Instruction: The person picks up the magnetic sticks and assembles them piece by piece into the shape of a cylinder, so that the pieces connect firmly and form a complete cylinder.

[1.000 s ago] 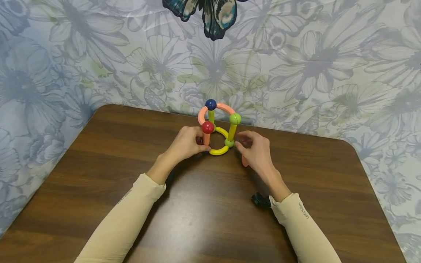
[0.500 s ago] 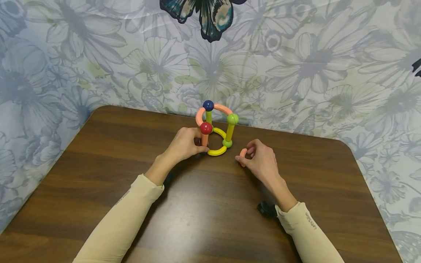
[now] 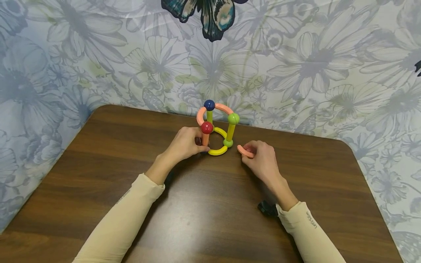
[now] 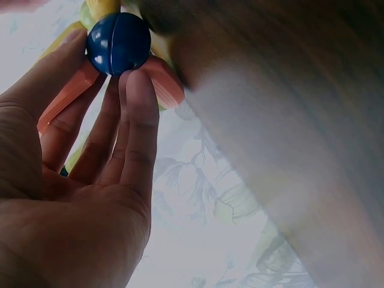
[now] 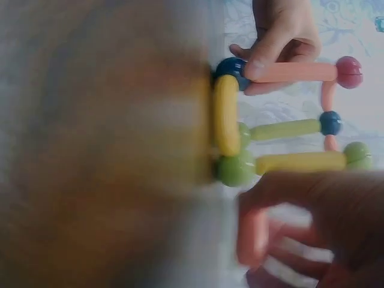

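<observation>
A ball-and-stick toy frame stands on the table near its back edge, with upper and lower levels joined by upright sticks. On top are a dark blue ball [image 3: 209,105], a red ball [image 3: 207,127] and a green ball [image 3: 233,118], linked by curved pink sticks. Curved yellow sticks [image 3: 217,151] and a smaller-looking green ball [image 3: 228,143] form the base. My left hand [image 3: 185,143] pinches the frame's lower blue ball [image 4: 119,44] between thumb and fingertips. Right of the frame, my right hand [image 3: 261,159] holds a loose curved pink stick [image 3: 245,151], one end pointing left.
The brown wooden table [image 3: 184,215] has rounded back corners. Right behind it hangs a flower-patterned wall covering [image 3: 158,69]. A dark wrist camera [image 3: 267,209] sits under the right sleeve cuff.
My right hand has drawn back from the lower green ball, to the right and nearer the body. The curved pink stick has turned in its fingers. The left hand keeps its place.
</observation>
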Motion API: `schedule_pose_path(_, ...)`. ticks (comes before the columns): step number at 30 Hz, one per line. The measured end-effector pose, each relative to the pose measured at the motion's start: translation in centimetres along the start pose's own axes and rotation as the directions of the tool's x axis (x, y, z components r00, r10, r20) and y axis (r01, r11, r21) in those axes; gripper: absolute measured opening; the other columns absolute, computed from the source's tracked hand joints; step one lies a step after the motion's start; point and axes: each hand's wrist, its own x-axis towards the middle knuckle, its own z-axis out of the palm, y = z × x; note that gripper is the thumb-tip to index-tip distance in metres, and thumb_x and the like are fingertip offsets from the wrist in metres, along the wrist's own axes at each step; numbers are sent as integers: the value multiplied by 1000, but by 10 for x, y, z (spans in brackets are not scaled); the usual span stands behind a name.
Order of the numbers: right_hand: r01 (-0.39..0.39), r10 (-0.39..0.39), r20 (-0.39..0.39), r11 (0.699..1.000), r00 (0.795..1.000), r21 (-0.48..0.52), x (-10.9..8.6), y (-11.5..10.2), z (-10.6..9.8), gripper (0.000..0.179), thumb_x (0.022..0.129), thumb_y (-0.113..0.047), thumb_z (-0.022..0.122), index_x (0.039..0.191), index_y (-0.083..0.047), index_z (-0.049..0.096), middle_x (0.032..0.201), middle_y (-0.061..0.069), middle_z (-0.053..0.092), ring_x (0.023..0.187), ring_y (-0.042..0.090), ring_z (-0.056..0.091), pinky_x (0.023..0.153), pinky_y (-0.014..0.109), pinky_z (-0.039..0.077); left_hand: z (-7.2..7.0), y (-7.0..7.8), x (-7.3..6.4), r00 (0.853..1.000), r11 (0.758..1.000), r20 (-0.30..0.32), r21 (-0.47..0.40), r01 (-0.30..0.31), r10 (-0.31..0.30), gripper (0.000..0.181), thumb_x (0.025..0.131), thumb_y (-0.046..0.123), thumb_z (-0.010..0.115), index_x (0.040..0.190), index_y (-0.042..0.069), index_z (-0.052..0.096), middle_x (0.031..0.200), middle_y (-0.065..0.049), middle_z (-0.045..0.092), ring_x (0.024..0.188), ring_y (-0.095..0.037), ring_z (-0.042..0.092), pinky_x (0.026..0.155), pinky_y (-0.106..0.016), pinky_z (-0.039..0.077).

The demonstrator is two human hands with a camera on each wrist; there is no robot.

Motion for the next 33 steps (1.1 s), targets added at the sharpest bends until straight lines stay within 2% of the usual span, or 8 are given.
schedule_pose_path(2, 101, -100, -57, 995, 993, 22, 3, -6, -6, 19, 84, -12, 84, 102, -6, 79, 92, 7, 74, 85, 25, 65, 78, 42, 52, 0, -1, -1, 1000, 1000, -2, 3, -1, 1, 25, 78, 24, 96, 82, 13, 74, 76, 1, 69, 72, -16, 62, 67, -31, 48)
schedule_pose_path(4, 203, -197, -119, 978, 973, 42, 6, -13, -15, 22, 83, -9, 85, 103, -7, 79, 93, 6, 74, 87, 24, 64, 79, 41, 50, 0, -1, -1, 1000, 1000, -5, 6, -5, 5, 25, 78, 24, 96, 82, 13, 74, 77, 2, 69, 72, -16, 63, 67, -31, 48)
schedule_pose_path(8, 374, -356, -192, 925, 914, 63, 9, -22, -28, 23, 82, -7, 86, 104, -10, 79, 95, 1, 75, 90, 20, 64, 80, 38, 51, 0, -1, 0, 1000, 1000, -8, 6, -13, 13, 24, 78, 24, 96, 82, 14, 74, 77, 2, 69, 72, -15, 63, 67, -31, 48)
schedule_pose_path(13, 520, -496, -198, 850, 846, 91, 16, -34, -34, 24, 82, -3, 84, 105, -10, 79, 98, 1, 75, 93, 21, 62, 83, 37, 51, -1, -1, -2, 1000, 1000, -2, 7, -3, 3, 24, 78, 24, 96, 81, 14, 74, 75, 2, 69, 71, -14, 63, 66, -30, 49)
schedule_pose_path(16, 570, -547, -200, 817, 813, 87, 23, -43, -35, 24, 82, -2, 84, 105, -9, 79, 99, 3, 75, 96, 23, 62, 87, 39, 51, -1, 0, -2, 1000, 1000, 3, 11, 0, 0, 25, 78, 25, 96, 81, 14, 74, 75, 1, 69, 71, -15, 63, 66, -30, 49)
schedule_pose_path(20, 612, -591, -189, 786, 784, 84, 33, -54, -37, 23, 83, -3, 84, 104, -9, 79, 100, 3, 74, 99, 25, 60, 91, 40, 49, -1, 0, -1, 1000, 1000, 4, 4, -1, 1, 25, 78, 25, 96, 81, 13, 74, 76, 1, 69, 71, -15, 63, 65, -31, 49)
schedule_pose_path(26, 638, -627, -155, 769, 763, 34, 40, -62, -35, 19, 84, -5, 83, 103, -9, 80, 97, 2, 74, 98, 25, 59, 92, 41, 49, 0, -1, -1, 1000, 1000, -2, -2, -31, 31, 25, 77, 24, 97, 82, 13, 75, 76, 1, 70, 69, -14, 63, 64, -30, 49)
schedule_pose_path(33, 664, -656, -140, 748, 742, 16, 46, -61, -30, 20, 83, -4, 83, 102, -8, 80, 95, 2, 75, 96, 25, 59, 91, 42, 50, -1, -3, -2, 999, 999, -9, -7, -47, 47, 23, 77, 23, 96, 82, 15, 75, 75, 1, 70, 68, -13, 62, 63, -30, 49)
